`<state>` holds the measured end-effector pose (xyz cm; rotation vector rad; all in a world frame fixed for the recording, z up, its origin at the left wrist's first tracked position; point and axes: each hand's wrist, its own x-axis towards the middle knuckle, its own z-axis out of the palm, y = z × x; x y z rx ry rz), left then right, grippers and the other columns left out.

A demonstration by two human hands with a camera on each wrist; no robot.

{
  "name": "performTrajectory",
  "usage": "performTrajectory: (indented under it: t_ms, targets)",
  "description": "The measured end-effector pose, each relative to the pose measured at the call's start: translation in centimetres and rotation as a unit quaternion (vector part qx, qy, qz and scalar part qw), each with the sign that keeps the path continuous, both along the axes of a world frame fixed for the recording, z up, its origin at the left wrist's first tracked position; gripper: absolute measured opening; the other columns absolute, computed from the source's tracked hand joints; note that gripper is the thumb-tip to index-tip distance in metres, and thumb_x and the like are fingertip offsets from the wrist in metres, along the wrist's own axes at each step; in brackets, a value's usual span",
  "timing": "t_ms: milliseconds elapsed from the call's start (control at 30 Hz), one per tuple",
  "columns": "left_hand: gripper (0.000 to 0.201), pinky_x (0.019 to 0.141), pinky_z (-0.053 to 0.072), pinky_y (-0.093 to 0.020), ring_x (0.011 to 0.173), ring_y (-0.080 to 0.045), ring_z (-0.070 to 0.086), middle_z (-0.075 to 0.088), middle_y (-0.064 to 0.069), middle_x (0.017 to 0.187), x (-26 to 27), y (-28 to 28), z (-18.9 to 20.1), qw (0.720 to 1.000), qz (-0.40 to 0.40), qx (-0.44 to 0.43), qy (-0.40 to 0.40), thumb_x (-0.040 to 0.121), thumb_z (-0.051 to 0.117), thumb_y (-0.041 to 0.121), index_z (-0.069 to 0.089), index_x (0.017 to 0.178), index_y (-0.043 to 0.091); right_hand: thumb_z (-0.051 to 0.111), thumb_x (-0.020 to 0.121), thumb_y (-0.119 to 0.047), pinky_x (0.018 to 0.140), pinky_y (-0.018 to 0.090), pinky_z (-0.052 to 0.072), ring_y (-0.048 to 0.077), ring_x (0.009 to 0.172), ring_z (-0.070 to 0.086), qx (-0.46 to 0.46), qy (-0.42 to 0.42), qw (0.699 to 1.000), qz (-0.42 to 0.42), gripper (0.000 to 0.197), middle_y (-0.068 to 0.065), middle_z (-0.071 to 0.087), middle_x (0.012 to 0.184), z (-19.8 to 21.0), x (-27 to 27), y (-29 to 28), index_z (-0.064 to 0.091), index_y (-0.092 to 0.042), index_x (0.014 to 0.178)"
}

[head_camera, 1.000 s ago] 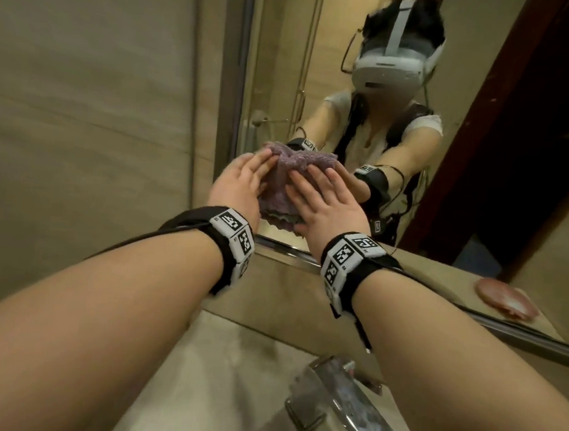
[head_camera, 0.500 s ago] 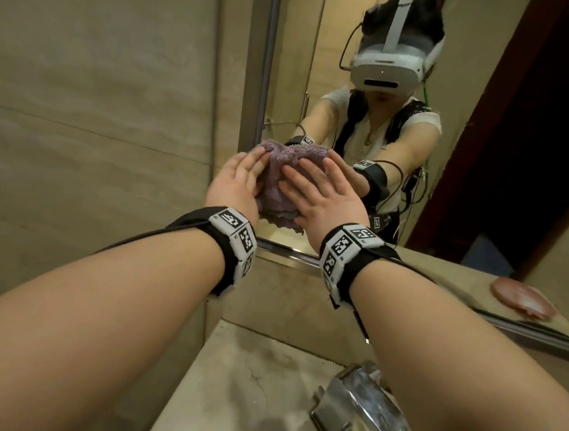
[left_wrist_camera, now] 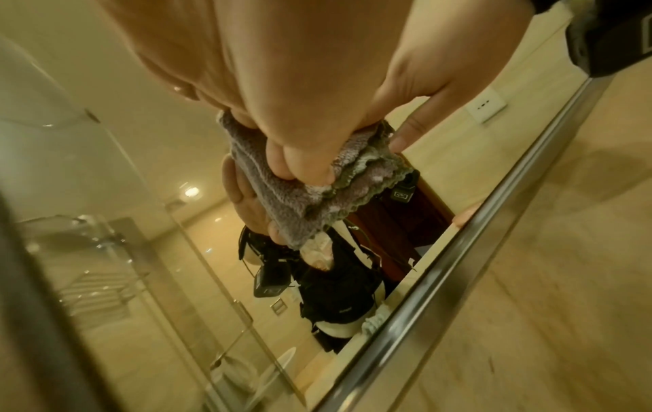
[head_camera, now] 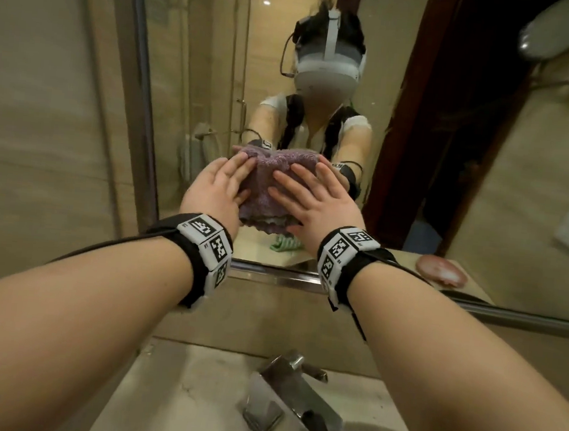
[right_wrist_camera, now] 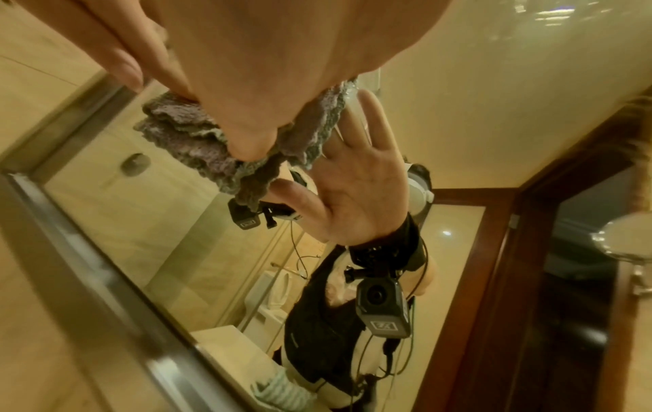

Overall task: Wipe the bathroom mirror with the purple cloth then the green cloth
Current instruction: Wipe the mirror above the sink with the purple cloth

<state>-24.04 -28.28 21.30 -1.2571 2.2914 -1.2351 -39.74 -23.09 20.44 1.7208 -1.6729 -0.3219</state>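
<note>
The purple cloth [head_camera: 269, 179] is bunched flat against the lower part of the bathroom mirror [head_camera: 213, 71]. My left hand [head_camera: 224, 182] presses its left side with straight fingers. My right hand [head_camera: 308, 200] presses its right side the same way. In the left wrist view the fingers [left_wrist_camera: 300, 159] push into the folded purple cloth [left_wrist_camera: 282, 203]. The right wrist view shows the purple cloth [right_wrist_camera: 197, 139] with its scalloped edge under my palm. The green cloth [head_camera: 282, 244] shows only as a reflection, low in the glass beneath the purple one.
A chrome faucet [head_camera: 290, 408] stands on the stone counter [head_camera: 174, 394] below my arms. The mirror's metal frame [head_camera: 271, 272] runs under my wrists. A tiled wall [head_camera: 43, 125] is on the left. A round swivel mirror [head_camera: 560, 29] juts out at the top right.
Both hands have slid the purple cloth rightward along the glass, away from the mirror's left frame. They now sit farther apart on it.
</note>
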Motion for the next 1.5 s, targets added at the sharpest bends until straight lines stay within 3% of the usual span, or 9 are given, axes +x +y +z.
performTrajectory:
  t_ms: [233,433,600,733,867,1100,1500]
  targets:
    - [0.055,0.114,-0.008,-0.040,0.140,-0.030,-0.023,-0.026,-0.012,0.152,-7.3,4.5,1.8,0.997,-0.071,0.000,0.002,0.101,0.016,0.043,-0.001,0.150,0.027,0.035,0.095,-0.050,0.099,0.037,-0.030,0.022,0.144,-0.013,-0.015,-0.015,0.999,-0.045,0.071,-0.006,-0.015,0.156,1.1,-7.9,5.5,-0.010,-0.033,0.147]
    - [0.055,0.114,-0.008,-0.040,0.141,-0.030,-0.022,-0.025,-0.013,0.152,-14.2,8.1,2.7,0.992,-0.127,-0.007,0.006,0.100,0.017,0.046,0.001,0.151,0.028,0.031,0.095,-0.055,0.104,0.040,-0.029,0.021,0.143,-0.017,-0.020,-0.003,0.995,-0.096,0.072,-0.007,-0.020,0.155,1.9,-14.8,10.7,-0.017,-0.035,0.145]
    - [0.055,0.114,-0.010,-0.039,0.141,-0.030,-0.022,-0.024,-0.012,0.153,-19.4,11.3,3.1,0.989,-0.146,-0.008,0.026,0.101,0.019,0.045,0.001,0.150,0.028,0.026,0.094,-0.057,0.090,0.039,-0.040,0.021,0.142,-0.021,-0.019,0.012,0.991,-0.133,0.071,-0.008,-0.023,0.154,2.8,-19.5,14.4,-0.019,-0.036,0.144]
    - [0.056,0.114,-0.009,-0.039,0.141,-0.030,-0.021,-0.023,-0.013,0.153,-21.8,13.0,3.7,0.991,-0.130,-0.012,0.023,0.101,0.019,0.044,0.001,0.151,0.026,0.025,0.093,-0.058,0.090,0.040,-0.040,0.021,0.142,-0.020,-0.016,0.021,0.991,-0.132,0.071,-0.009,-0.023,0.154,3.5,-21.7,15.7,-0.020,-0.036,0.143]
    - [0.058,0.114,-0.009,-0.039,0.141,-0.029,-0.021,-0.021,-0.013,0.153,-22.2,13.6,3.9,0.993,-0.110,-0.013,0.026,0.101,0.020,0.045,0.002,0.151,0.022,0.025,0.094,-0.059,0.104,0.043,-0.027,0.023,0.142,-0.020,-0.009,0.032,0.992,-0.121,0.072,-0.006,-0.024,0.154,3.6,-22.1,15.9,-0.020,-0.034,0.144]
    - [0.061,0.115,-0.006,-0.038,0.141,-0.030,-0.021,-0.017,-0.016,0.154,-21.7,13.4,3.7,0.995,-0.056,-0.002,0.076,0.101,0.011,0.038,-0.011,0.147,0.003,0.030,0.094,-0.058,0.107,0.039,-0.022,0.025,0.142,-0.020,-0.008,0.021,0.997,-0.079,0.075,-0.003,-0.023,0.154,4.1,-20.3,14.1,-0.018,-0.031,0.146]
    - [0.060,0.116,-0.004,-0.037,0.141,-0.029,-0.021,-0.018,-0.014,0.154,-14.2,8.6,4.7,0.996,0.003,-0.010,0.083,0.100,0.012,0.033,-0.011,0.147,0.003,0.039,0.092,-0.055,0.114,0.038,-0.011,0.027,0.143,-0.015,-0.029,-0.019,0.999,-0.018,0.077,-0.002,-0.017,0.156,4.7,-12.7,8.0,-0.008,-0.031,0.148]
